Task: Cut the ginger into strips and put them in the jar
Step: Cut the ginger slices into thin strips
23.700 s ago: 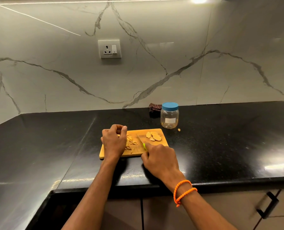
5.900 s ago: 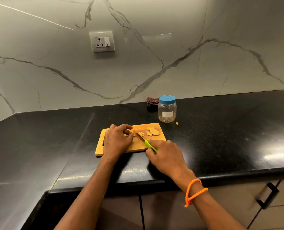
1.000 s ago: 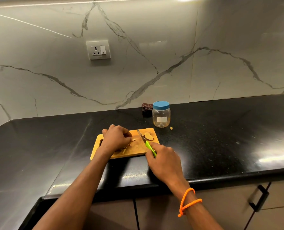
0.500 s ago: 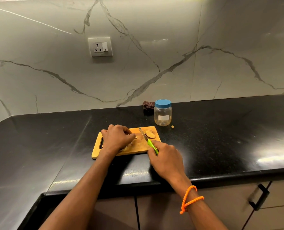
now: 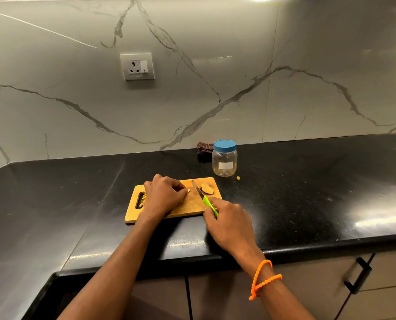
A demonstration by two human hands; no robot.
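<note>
Marble-veined wall panels rise behind a glossy black bench (image 5: 307, 192), where a wooden cutting board (image 5: 132, 215) lies. On it, the left hand (image 5: 162, 197) curls its fingers over a bit of ginger, pinning it down. Just right, the right hand (image 5: 229, 225) grips the green handle of a small knife (image 5: 204, 197), blade pointing away. Ginger slices (image 5: 207, 188) sit at the board's far right corner. Behind stands the blue-lidded clear jar (image 5: 224, 160), closed.

1 wide head-worn view, forward and down over the counter (image 5: 307, 192), fairly near.
</note>
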